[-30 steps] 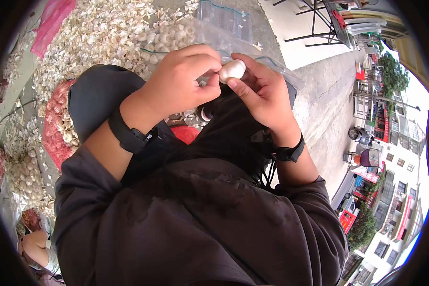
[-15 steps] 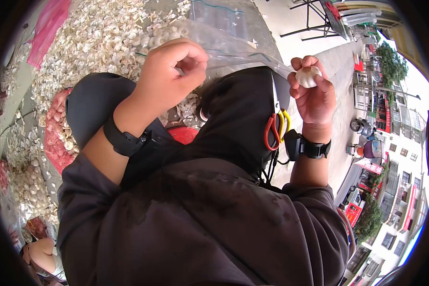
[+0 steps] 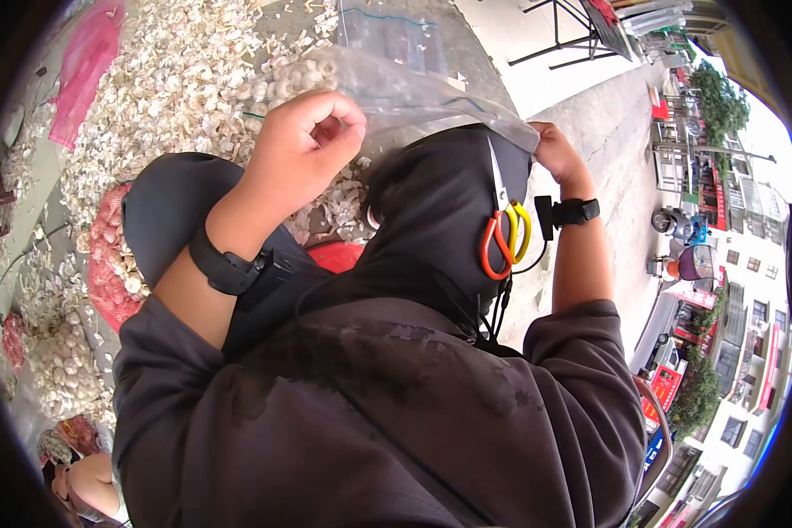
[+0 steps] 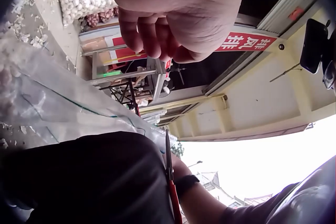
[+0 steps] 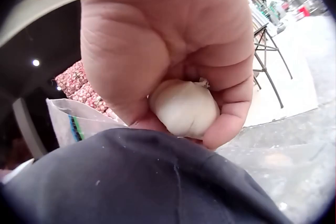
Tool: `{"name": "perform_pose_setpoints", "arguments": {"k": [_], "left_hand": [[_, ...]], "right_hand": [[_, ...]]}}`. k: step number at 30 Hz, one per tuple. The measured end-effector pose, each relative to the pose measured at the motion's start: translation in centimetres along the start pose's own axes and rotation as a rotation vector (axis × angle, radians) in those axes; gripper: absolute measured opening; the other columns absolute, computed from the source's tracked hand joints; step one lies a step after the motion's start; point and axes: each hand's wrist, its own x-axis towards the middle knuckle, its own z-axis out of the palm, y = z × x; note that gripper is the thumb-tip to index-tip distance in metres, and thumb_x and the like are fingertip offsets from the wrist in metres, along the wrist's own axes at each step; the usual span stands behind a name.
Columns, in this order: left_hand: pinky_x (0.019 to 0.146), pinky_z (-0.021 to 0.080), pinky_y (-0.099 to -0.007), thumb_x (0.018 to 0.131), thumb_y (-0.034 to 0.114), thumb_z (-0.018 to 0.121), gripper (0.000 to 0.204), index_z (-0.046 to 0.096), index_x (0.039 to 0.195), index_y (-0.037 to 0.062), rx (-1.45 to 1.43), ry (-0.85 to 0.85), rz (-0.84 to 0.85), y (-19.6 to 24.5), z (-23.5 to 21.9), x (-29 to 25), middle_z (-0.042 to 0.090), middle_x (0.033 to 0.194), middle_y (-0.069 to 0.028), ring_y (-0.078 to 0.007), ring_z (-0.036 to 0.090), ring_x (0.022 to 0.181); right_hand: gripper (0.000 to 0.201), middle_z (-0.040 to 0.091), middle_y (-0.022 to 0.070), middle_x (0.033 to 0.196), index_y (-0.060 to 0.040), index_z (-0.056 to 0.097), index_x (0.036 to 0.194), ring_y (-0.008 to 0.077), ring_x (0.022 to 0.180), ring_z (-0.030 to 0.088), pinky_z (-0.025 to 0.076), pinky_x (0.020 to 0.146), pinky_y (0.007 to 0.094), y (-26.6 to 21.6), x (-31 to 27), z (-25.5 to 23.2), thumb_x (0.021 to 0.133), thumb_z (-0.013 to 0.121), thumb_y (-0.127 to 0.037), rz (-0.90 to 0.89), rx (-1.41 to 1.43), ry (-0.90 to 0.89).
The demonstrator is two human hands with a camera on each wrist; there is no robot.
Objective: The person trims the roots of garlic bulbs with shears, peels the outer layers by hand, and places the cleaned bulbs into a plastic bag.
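Note:
A pale garlic bulb (image 5: 186,109) sits in the curled fingers and thumb of my right hand (image 5: 173,45), seen in the right wrist view. In the head view the right hand (image 3: 559,158) is at the edge of a clear plastic bag (image 3: 414,88), beside the right knee, and the bulb is hidden. My left hand (image 3: 304,145) hangs in the air over the gap between the knees, its fingers loosely curled. Nothing shows in the left hand (image 4: 181,14) in the left wrist view. Scissors (image 3: 504,233) with red and yellow handles lie on the right thigh.
Garlic skins (image 3: 180,79) cover the ground at the left, with whole bulbs (image 3: 290,79) by the bag. A red net sack (image 3: 110,264) stands beside the left knee. Another person's leg (image 3: 92,480) shows at lower left. A black-legged table (image 3: 581,40) stands beyond the bag.
My right hand has carried the bulb away from the left hand, out to the right and then to the bag's edge beyond the knee. The scissors have come into view. The left hand moved slightly left.

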Motion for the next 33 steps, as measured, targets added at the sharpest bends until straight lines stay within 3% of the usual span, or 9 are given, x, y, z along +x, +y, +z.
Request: {"name": "perform_pose_setpoints", "arguments": {"k": [2,5,9,12,15,18,25,31,33], "left_hand": [[0.073,0.048,-0.0227,0.091,-0.001,0.064,0.006,0.065,0.096,0.0023,0.018,0.006,-0.019,-0.1,-0.1,0.1,0.065,0.101,-0.0017,-0.0065,0.059,0.083],[0.073,0.048,-0.0227,0.091,0.0,0.064,0.006,0.065,0.096,0.0026,0.029,0.006,-0.044,-0.2,-0.2,0.0,0.065,0.1,-0.0012,-0.0064,0.059,0.083],[0.073,0.048,-0.0228,0.092,0.001,0.064,0.005,0.065,0.097,0.0026,0.009,0.013,-0.057,-0.2,-0.3,0.1,0.065,0.098,-0.001,-0.0063,0.059,0.083],[0.061,0.045,-0.0235,0.087,0.006,0.067,0.004,0.066,0.088,0.0027,-0.073,0.085,-0.013,-0.4,0.2,0.2,0.062,0.077,-0.0002,-0.0067,0.054,0.065],[0.061,0.046,-0.024,0.087,0.007,0.068,0.005,0.066,0.087,0.0025,-0.073,0.097,0.026,-0.3,0.4,0.3,0.062,0.078,-0.0006,-0.0076,0.055,0.065],[0.061,0.046,-0.0246,0.087,0.007,0.068,0.005,0.066,0.087,0.0026,-0.084,0.086,0.031,-0.2,0.3,0.3,0.062,0.079,-0.0011,-0.0084,0.056,0.066],[0.071,0.046,-0.0229,0.092,0.001,0.064,0.005,0.064,0.097,0.0018,-0.048,0.002,-0.038,0.1,-0.5,-0.1,0.064,0.091,-0.0003,-0.0063,0.056,0.078],[0.071,0.046,-0.0231,0.092,0.002,0.064,0.004,0.065,0.096,0.0017,-0.012,0.006,-0.013,0.4,-0.5,-0.1,0.064,0.09,0.0002,-0.0059,0.056,0.078],[0.071,0.046,-0.0231,0.092,0.002,0.064,0.004,0.065,0.096,0.0018,-0.035,0.01,-0.022,0.3,-0.4,-0.2,0.065,0.09,0.0001,-0.0058,0.056,0.078]], "right_hand": [[0.039,0.065,0.0013,0.085,-0.0004,0.07,0.111,0.0087,0.071,0.056,0.045,0.064,0.0228,-1.7,0.4,0.2,0.075,0.056,0.0,0.013,-0.12,-0.006],[0.036,0.059,-0.0023,0.08,-0.0026,0.067,0.107,0.0066,0.067,0.052,0.043,0.064,0.0195,-1.2,1.0,-1.1,0.072,0.058,-0.002,-0.065,0.154,-0.137],[0.032,0.056,-0.0022,0.08,-0.0039,0.063,0.104,0.006,0.07,0.051,0.043,0.066,0.0195,-1.2,0.2,-1.0,0.073,0.061,-0.006,-0.002,0.241,-0.164],[0.034,0.062,0.0015,0.087,-0.0023,0.064,0.109,0.0089,0.077,0.058,0.047,0.071,0.023,-2.1,-1.0,-0.5,0.077,0.064,-0.011,0.088,0.264,-0.09],[0.041,0.069,0.0077,0.097,0.0019,0.065,0.118,0.0151,0.088,0.064,0.052,0.077,0.031,-3.7,-1.2,0.7,0.083,0.066,-0.018,0.239,-0.012,0.083],[0.043,0.069,0.0079,0.096,0.0047,0.064,0.119,0.0147,0.085,0.063,0.051,0.076,0.0304,-4.0,-0.7,0.6,0.082,0.065,-0.017,0.22,-0.107,0.041],[0.056,0.063,0.0068,0.098,0.0062,0.06,0.119,0.0144,0.083,0.055,0.045,0.077,0.0245,-3.0,-2.1,-0.2,0.064,0.054,0.0,0.122,0.021,-0.088],[0.06,0.063,0.0068,0.101,0.0059,0.055,0.126,0.0144,0.084,0.058,0.048,0.077,0.0235,-2.2,-2.5,-1.1,0.066,0.055,0.0,0.184,0.258,-0.193],[0.058,0.064,0.0082,0.103,0.0063,0.055,0.126,0.0154,0.088,0.06,0.05,0.081,0.0251,-1.4,-2.0,-0.3,0.069,0.056,0.001,0.246,0.386,0.012]]}}
